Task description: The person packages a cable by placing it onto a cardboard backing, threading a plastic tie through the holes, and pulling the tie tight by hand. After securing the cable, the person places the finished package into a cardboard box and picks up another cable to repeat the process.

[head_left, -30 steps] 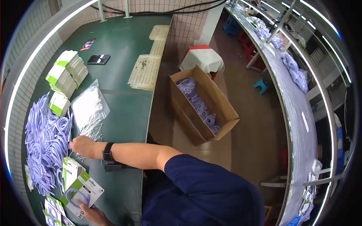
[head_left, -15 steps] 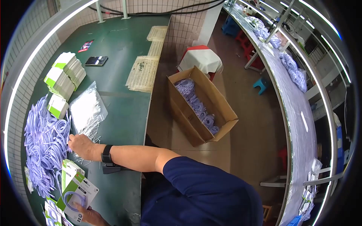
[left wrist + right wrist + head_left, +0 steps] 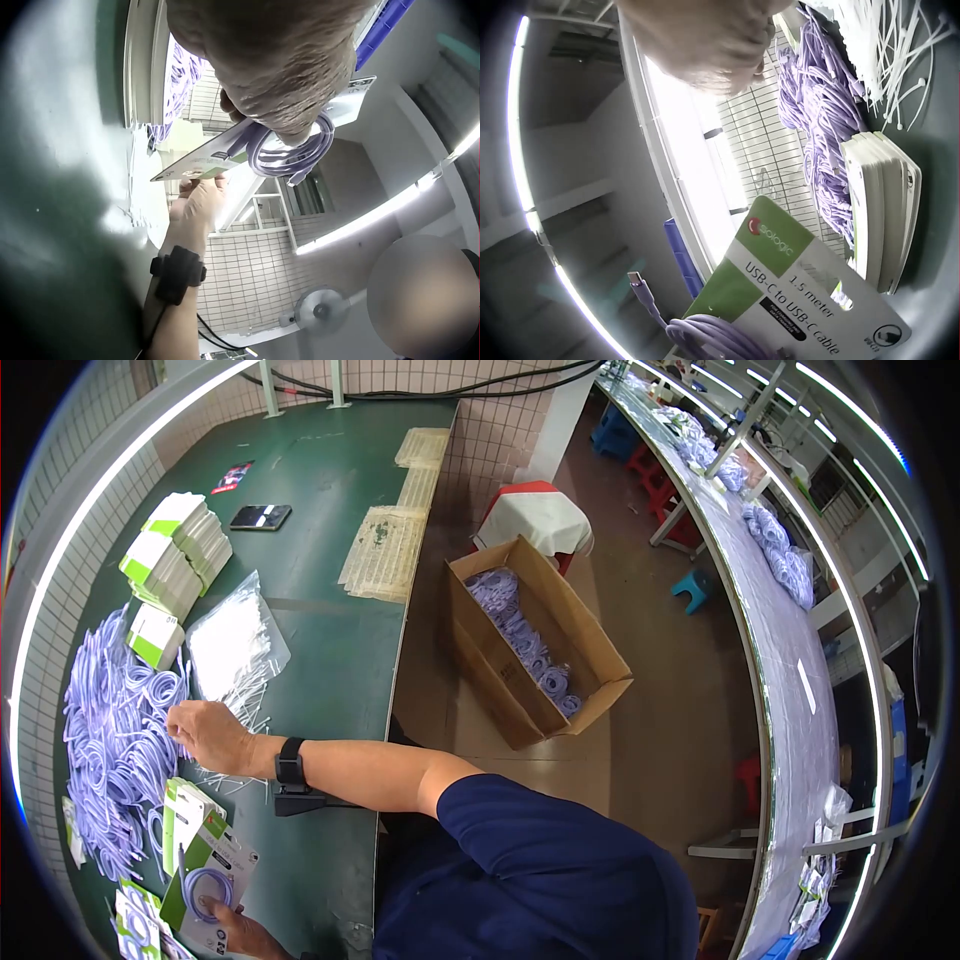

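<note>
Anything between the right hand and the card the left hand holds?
Only the stack of cards, lying between them in the head view; the right wrist view shows open space beside it from right hand to card. Likely clear.

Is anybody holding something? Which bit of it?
The left hand grips a printed card together with a purple cable, its thumb at the cable's coil. I can't tell whether the right hand holds anything.

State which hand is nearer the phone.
Right. In the head view, the right hand is at the cable pile, below the phone; the left hand, farther down, grips a card.
</note>
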A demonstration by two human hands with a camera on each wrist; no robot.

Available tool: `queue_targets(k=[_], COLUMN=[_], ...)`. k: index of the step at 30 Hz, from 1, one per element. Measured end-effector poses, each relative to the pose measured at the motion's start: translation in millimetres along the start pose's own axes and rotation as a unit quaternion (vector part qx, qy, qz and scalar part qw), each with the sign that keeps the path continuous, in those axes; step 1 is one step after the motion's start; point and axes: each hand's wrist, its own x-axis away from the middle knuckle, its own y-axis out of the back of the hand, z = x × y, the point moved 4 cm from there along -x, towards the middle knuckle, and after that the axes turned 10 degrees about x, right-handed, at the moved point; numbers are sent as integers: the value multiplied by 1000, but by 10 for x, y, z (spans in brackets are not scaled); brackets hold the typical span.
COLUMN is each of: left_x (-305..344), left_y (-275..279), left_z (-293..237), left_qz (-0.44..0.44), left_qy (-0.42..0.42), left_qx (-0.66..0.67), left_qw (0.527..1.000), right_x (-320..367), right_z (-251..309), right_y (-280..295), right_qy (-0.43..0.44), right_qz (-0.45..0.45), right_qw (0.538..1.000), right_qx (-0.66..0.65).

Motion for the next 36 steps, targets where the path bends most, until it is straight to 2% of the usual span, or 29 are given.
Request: queue_targets(k=[2,3,5,7,9,11,12,13,14,16,18,20,22,27,30,32,33,34,35,36], left_x=[19,41,81,120,270,448,482,353,300,300,313,311,373,399,355,355,362,390,419,461], left_y=[74,89,28,-257,-335,-81,158,-350,-428,-426,-396,-384,-430,-457,-439,-436,-442,-453,-475,-370], left_z=[123,190,255,114,-72,-130,78,-1123,-1229,-1249,-1296,-1277,-1225,-1142,-1145,-1207,-1229,-1238,-1266,-1020], left_qz=[-2,-4,-6,87,131,153,190,178,153,189,225,227,240,248,259,262,264,253,235,224], left_qy=[-11,-23,-33,-87,-126,-144,-221,-307,-365,-365,-372,-371,-386,-398,-385,-375,-345,-338,-336,-355], left_qx=[-3,-6,-11,8,-5,-51,-203,-265,-170,-81,-84,-100,-92,-74,-84,-110,-101,-124,-129,-152], left_qw=[1000,1000,999,992,983,976,935,896,902,908,897,895,886,880,882,882,895,898,903,895], right_x=[-35,-50,-57,-60,-36,-7,24,83,102,172,238,253,306,331,328,314,326,296,313,318], right_z=[-1,13,21,-4,-42,148,231,306,473,643,774,809,813,811,781,716,714,685,663,670], right_y=[22,35,60,27,-114,-14,52,54,122,169,162,116,141,107,75,34,23,20,-30,-66], right_qy=[-32,-31,-95,-122,-129,-79,-60,-45,-25,-56,-70,-61,-42,-28,-41,-8,-33,40,67,-11], right_qz=[-16,-16,40,75,115,147,167,166,182,228,258,282,312,321,310,329,329,306,254,274], right_qw=[993,993,972,950,921,930,948,941,941,908,874,862,859,860,858,859,864,895,907,871], right_qx=[-109,-109,-214,-279,-349,-328,-263,-293,-284,-348,-406,-417,-404,-396,-408,-392,-379,-321,-329,-407])
